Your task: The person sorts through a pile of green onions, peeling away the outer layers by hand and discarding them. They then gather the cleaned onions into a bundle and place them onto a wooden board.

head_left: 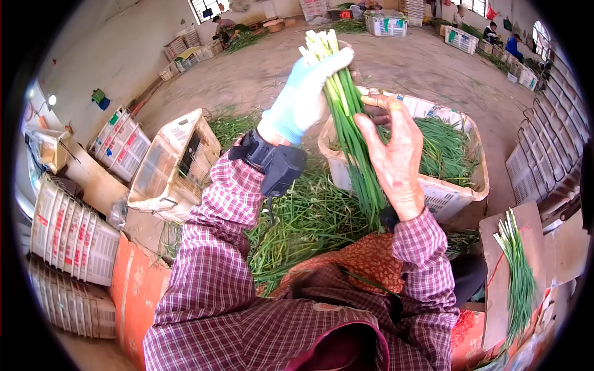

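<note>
My left hand (303, 93), in a white and light-blue glove, is closed around a bunch of chives (349, 133) close to its pale stem ends. The stems point up and away, and the long green leaves hang down toward my lap. My bare right hand (393, 142) is beside the leaves, thumb and fingers apart, fingertips at the edge of the bunch. Behind it stands a white plastic crate (455, 195) holding more green leaves. A heap of loose chives (303, 216) covers the floor between my arms and the crate.
A bundle of chives (516, 272) lies on a board (495, 309) at my right. An upright crate (164, 161) stands at left, near stacked crates (74, 235). More stacked crates (547, 136) line the right side. Several people sit far back among crates.
</note>
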A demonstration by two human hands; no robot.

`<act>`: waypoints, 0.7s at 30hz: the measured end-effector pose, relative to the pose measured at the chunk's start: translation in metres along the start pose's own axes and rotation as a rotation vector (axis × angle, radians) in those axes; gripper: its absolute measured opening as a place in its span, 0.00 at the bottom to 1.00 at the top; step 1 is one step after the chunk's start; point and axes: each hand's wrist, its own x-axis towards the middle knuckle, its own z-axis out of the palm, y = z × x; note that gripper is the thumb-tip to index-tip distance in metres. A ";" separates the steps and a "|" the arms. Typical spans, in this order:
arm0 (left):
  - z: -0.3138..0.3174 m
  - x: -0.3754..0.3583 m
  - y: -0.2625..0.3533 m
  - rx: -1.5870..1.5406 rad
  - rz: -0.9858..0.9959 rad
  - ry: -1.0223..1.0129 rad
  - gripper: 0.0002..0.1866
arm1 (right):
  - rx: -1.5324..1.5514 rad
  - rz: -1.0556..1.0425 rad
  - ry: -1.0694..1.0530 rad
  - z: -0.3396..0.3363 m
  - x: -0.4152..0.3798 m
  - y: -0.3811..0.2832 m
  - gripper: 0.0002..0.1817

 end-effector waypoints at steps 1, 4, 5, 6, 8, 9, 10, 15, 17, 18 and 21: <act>0.007 0.001 -0.001 -0.016 -0.063 0.029 0.19 | 0.000 -0.003 0.002 0.000 0.001 0.000 0.18; 0.008 -0.001 -0.010 -0.073 -0.070 -0.008 0.19 | -0.060 0.079 -0.012 0.001 0.005 0.005 0.16; 0.007 -0.001 -0.008 -0.025 -0.086 -0.024 0.20 | -0.016 0.089 -0.037 -0.002 0.006 0.008 0.16; 0.008 -0.003 -0.007 -0.024 -0.083 -0.026 0.20 | 0.029 0.100 -0.064 -0.003 0.007 0.012 0.15; 0.011 -0.009 -0.006 0.112 -0.012 -0.078 0.19 | 0.037 0.063 -0.073 -0.004 0.005 0.021 0.15; 0.010 -0.008 -0.006 0.112 -0.014 -0.079 0.19 | -0.006 0.069 -0.098 -0.005 0.005 0.022 0.15; 0.007 -0.007 -0.005 0.146 -0.094 -0.075 0.18 | -0.049 0.074 -0.125 -0.005 0.004 0.023 0.15; -0.001 -0.006 -0.016 0.295 -0.047 -0.129 0.18 | -0.165 -0.031 -0.009 -0.008 0.006 0.006 0.12; -0.002 -0.007 -0.020 0.633 0.302 -0.246 0.18 | -0.161 -0.024 0.006 -0.008 0.007 0.004 0.12; -0.003 -0.007 -0.021 0.633 0.301 -0.246 0.18 | -0.170 0.010 -0.027 -0.007 0.009 0.005 0.11; -0.008 -0.004 -0.020 0.404 0.169 -0.316 0.19 | -0.151 0.058 -0.076 -0.007 0.011 0.009 0.11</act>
